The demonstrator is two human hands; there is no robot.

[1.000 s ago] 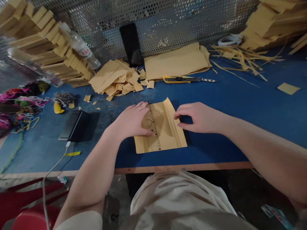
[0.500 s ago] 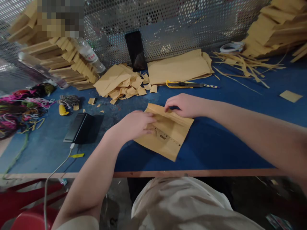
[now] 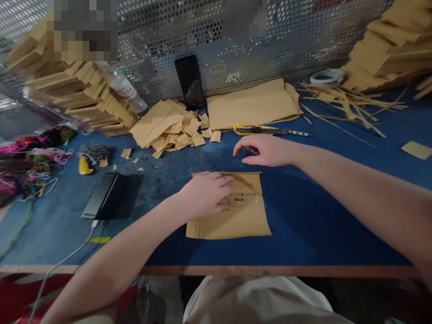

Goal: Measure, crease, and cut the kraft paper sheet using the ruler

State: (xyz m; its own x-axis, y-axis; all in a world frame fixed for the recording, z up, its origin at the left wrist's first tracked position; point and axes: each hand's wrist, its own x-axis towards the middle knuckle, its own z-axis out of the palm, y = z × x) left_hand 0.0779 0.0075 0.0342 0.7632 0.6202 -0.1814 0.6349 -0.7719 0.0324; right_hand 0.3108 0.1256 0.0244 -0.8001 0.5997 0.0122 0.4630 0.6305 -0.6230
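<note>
A sheet of brown kraft paper point(image 3: 229, 227) lies on the blue table, its upper edge folded and creases showing near its lower left corner. Across it rests a clear plastic ruler point(image 3: 251, 198). My left hand point(image 3: 209, 194) is spread flat over the left part of the ruler and paper, covering that end. Past the paper's top right corner, my right hand point(image 3: 258, 150) hovers apart from it, thumb and fingers parted and holding nothing. Just behind that hand lies a yellow and black utility knife point(image 3: 251, 130), with a pen point(image 3: 299, 133) beside its tip.
Paper scraps point(image 3: 184, 135), a larger paper stack point(image 3: 251, 105) and a leaning phone point(image 3: 190, 81) line the mesh partition point(image 3: 151, 49). Leftward are a black device point(image 3: 106, 195) on a cable, tangled yarn point(image 3: 33, 153) and a bottle point(image 3: 126, 90). Paper strips point(image 3: 347, 101) and tape point(image 3: 327, 76) lie right.
The paper and ruler have turned counterclockwise, and now lie nearly parallel to the table edge. My right hand has come off the paper. My left hand stays on it.
</note>
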